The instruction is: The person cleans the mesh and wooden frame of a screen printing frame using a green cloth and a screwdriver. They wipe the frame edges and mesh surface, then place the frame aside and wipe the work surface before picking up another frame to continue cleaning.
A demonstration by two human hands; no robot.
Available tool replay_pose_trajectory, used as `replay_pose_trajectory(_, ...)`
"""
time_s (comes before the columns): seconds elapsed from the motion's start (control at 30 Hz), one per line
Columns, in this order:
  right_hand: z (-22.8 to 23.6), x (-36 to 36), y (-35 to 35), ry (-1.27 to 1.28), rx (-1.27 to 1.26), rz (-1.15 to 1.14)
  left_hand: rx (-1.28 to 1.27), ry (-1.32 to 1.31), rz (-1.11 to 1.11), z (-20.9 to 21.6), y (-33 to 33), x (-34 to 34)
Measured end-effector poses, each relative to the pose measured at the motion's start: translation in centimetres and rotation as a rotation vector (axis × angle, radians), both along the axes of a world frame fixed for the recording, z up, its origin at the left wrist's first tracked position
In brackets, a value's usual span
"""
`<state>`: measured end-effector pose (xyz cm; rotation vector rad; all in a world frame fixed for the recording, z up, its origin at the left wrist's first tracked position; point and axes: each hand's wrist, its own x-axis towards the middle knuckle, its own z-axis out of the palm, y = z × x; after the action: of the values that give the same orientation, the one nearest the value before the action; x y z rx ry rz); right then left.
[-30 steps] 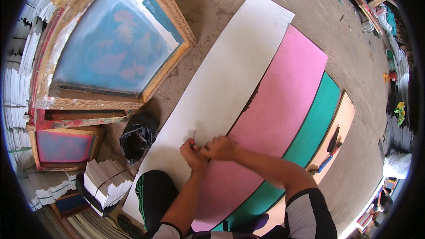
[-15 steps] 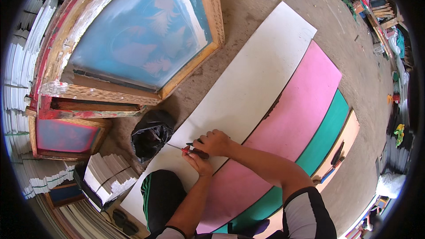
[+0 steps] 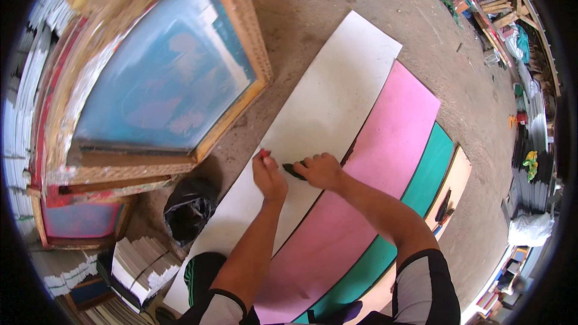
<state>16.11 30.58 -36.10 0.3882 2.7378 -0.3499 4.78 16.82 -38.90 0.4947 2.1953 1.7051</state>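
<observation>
My left hand (image 3: 269, 179) is closed over the white panel, and a small red piece (image 3: 264, 153) shows above its fingers. The rest of that piece is hidden in the grip. To its right, my right hand (image 3: 322, 170) is closed on a dark green, pointed tool (image 3: 293, 171) whose exact kind I cannot make out. The hands are apart, both over the long white panel (image 3: 325, 90). Beside it lie a pink panel (image 3: 397, 114), a green panel (image 3: 424, 168) and a peach-coloured panel (image 3: 459, 174), overlapping like steps.
A black plastic bag (image 3: 188, 207) stands open left of the white panel. Large wooden-framed screens (image 3: 232, 108) lean at the left, near strapped stacks of sheets (image 3: 141, 265). Hand tools (image 3: 443, 206) lie on the peach panel. Clutter (image 3: 497, 6) lines the far right of the concrete floor.
Both hands have come apart and moved up the white panel, away from the black bag. The thin rod near the bag no longer shows. The whole view has shifted.
</observation>
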Motion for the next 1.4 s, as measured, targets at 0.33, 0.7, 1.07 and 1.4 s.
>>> replay_pose_trajectory(0.33, 0.8, 2.4, 24.1, 0.196, 0.104, -0.829, -0.505, 0.498, -0.269, -1.1, 8.2, 0.4)
replay_pose_trajectory(0.7, -0.3, 1.0, 38.0, 0.138, 0.428, -0.837, -0.560, 0.661, -0.356, -1.5, 8.9, 0.5)
replay_pose_trajectory(1.07, -4.5, -7.3, 25.6, 0.274, -0.245, 0.045, -0.589, 0.726, -0.373, -1.9, 8.2, 0.0)
replay_pose_trajectory(1.4, -1.7, -0.6, 32.4, 0.216, 0.016, -0.362, -0.656, 0.689, -0.403, -1.3, 8.3, 0.2)
